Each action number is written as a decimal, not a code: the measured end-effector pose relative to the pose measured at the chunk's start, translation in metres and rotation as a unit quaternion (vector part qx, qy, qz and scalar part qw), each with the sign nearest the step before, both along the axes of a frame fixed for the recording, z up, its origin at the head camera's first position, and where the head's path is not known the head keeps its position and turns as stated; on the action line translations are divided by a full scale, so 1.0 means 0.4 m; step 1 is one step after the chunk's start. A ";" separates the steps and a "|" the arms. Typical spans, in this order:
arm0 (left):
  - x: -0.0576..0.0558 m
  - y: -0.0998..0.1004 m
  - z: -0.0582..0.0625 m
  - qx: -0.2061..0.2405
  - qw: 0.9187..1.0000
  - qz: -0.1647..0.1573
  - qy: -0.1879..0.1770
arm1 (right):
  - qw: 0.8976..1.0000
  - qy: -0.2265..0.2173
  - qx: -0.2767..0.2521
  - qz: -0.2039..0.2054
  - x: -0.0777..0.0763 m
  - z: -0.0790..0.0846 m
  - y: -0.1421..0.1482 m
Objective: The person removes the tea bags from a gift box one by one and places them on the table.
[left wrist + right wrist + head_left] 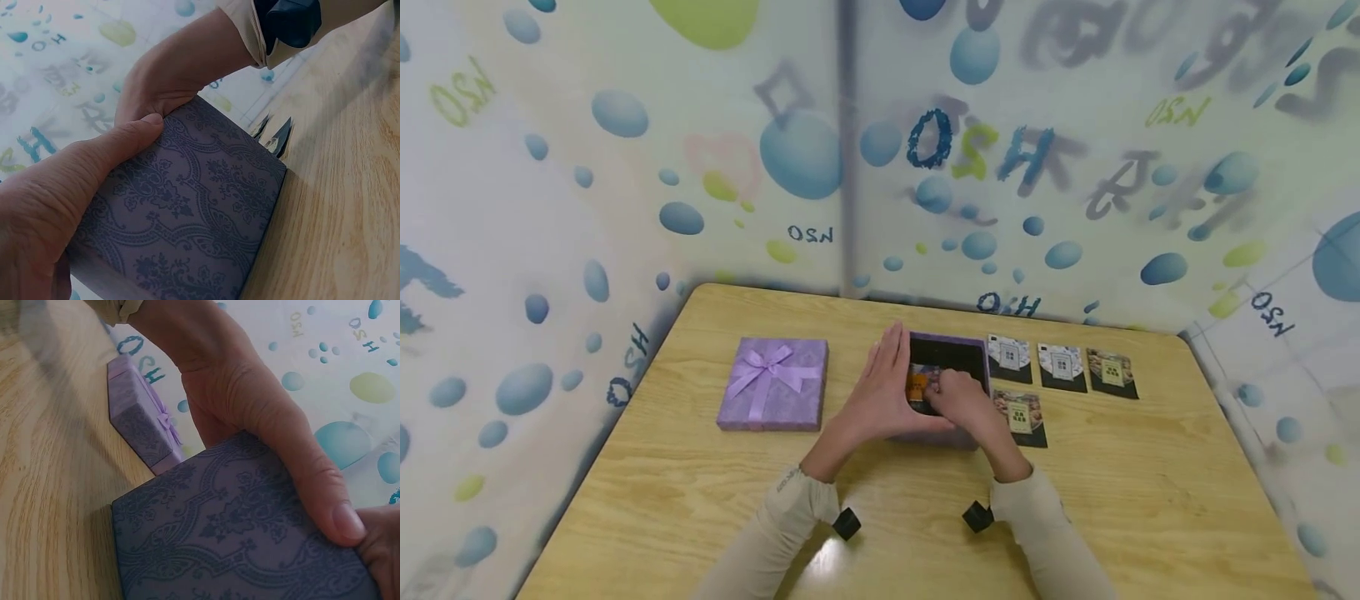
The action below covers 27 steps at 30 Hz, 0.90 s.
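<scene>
An open purple patterned box [951, 337] with a black inside stands mid-table. My left hand [880, 400] grips its near left corner, fingers along the left wall. In the left wrist view its thumb [134, 132] lies on the upper edge of the patterned wall [194, 181]. Inside the box is a small dark packet with an orange label [917, 385]. My right hand [964, 398] reaches in over the near right side, its curled fingers pinching the packet's right edge; the fingertips are partly hidden. Only a little of the right hand [382, 540] shows in the right wrist view.
A purple lid with a ribbon bow [775, 383] lies left of the box. Several flat packets are right of it: two white-and-black ones [1009, 358] [1062, 367] and two brownish ones [1112, 372] [1021, 418]. Patterned walls [880, 208] rise behind the wooden table [910, 542].
</scene>
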<state>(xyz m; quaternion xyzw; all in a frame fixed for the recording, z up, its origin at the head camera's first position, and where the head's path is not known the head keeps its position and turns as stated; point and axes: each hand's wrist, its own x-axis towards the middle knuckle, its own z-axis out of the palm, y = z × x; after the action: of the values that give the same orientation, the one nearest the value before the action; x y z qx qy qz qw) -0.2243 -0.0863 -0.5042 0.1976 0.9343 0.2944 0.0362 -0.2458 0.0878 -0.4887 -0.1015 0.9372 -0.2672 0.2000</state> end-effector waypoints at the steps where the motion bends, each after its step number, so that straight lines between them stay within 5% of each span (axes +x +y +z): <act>1: -0.001 0.000 0.002 -0.003 1.000 0.000 -0.002 | 1.000 -0.009 0.001 0.002 -0.001 0.002 0.000; 27: -0.002 0.002 -0.001 -0.001 1.000 0.001 -0.004 | 0.999 -0.053 0.005 0.004 -0.006 0.005 -0.001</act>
<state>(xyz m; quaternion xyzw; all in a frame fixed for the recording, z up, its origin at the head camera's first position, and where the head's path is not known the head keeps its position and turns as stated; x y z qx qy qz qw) -0.2252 -0.0854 -0.5045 0.1957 0.9346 0.2943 0.0401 -0.2481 0.0874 -0.4868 -0.0903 0.9261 -0.2668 0.2511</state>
